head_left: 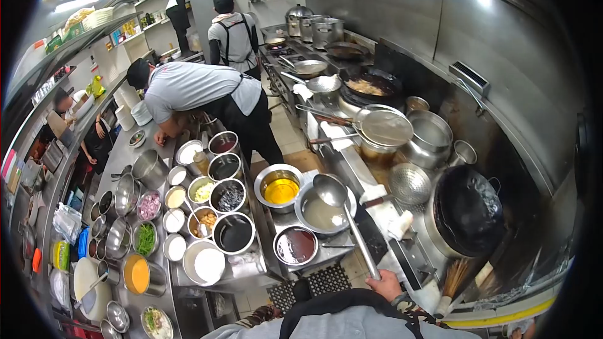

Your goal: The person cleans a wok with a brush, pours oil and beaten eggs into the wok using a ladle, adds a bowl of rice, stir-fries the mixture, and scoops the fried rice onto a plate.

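Note:
My right hand (384,285) is closed round the end of a long metal ladle's handle (359,238). The ladle's bowl (330,190) is over the upper part of a metal pot of cloudy liquid (320,212). Beside that pot stand a pot of yellow oil (280,191) and a pot of dark red sauce (295,245). Of my left arm only a patterned sleeve (259,315) shows at the bottom; the left hand itself is out of sight.
A black wok (468,210) sits on the stove at right, near a perforated skimmer (409,183) and a bamboo brush (451,281). Sauce containers (233,232) crowd the left counter. A person in grey (198,88) bends over it; others stand farther back.

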Action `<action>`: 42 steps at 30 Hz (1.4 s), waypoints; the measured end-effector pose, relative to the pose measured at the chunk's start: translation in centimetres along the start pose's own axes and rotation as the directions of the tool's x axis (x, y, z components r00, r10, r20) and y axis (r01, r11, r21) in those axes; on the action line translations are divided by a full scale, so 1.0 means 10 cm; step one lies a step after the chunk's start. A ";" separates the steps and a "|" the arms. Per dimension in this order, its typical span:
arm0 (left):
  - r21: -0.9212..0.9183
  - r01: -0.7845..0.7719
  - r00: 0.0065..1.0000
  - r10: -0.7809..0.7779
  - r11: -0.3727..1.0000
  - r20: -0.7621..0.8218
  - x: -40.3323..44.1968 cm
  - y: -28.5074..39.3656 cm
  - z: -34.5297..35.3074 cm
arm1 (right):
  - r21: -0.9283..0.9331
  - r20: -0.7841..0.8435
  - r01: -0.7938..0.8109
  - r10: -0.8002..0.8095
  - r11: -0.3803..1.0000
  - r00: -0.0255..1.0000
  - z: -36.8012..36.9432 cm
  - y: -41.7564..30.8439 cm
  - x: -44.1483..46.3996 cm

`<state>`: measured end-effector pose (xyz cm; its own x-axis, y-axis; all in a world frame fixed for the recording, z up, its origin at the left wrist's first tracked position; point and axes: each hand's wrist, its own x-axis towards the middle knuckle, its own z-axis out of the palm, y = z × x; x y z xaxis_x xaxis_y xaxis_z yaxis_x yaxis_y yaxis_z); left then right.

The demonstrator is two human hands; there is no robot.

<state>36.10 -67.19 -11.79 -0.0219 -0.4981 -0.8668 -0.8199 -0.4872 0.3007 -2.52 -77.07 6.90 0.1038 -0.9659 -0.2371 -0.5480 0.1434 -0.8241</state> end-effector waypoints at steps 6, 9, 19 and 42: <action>-0.070 -0.068 0.998 0.068 0.995 0.004 -0.05 -0.26 -0.40 | 0.352 0.192 -0.153 0.089 0.923 0.977 0.36 -0.54 0.53; -0.088 -0.058 0.997 0.062 0.994 0.038 -0.21 -0.58 -0.40 | 0.366 0.288 -0.115 0.005 0.923 0.958 0.41 -0.85 0.94; -0.260 0.029 0.992 0.005 0.965 0.129 -0.69 -0.66 -0.26 | 0.184 0.380 -0.272 0.187 0.945 0.906 1.31 -1.04 2.63; -0.718 -0.184 0.873 0.447 0.671 0.194 -1.50 -0.13 -1.83 | 0.425 0.691 -0.644 0.232 0.636 0.685 1.23 -1.37 2.90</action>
<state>47.99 -72.17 8.13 -0.4971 -0.5134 -0.6995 -0.1350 -0.7505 0.6469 18.25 -104.36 5.03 0.5169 -0.4794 -0.7092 -0.0629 0.8049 -0.5900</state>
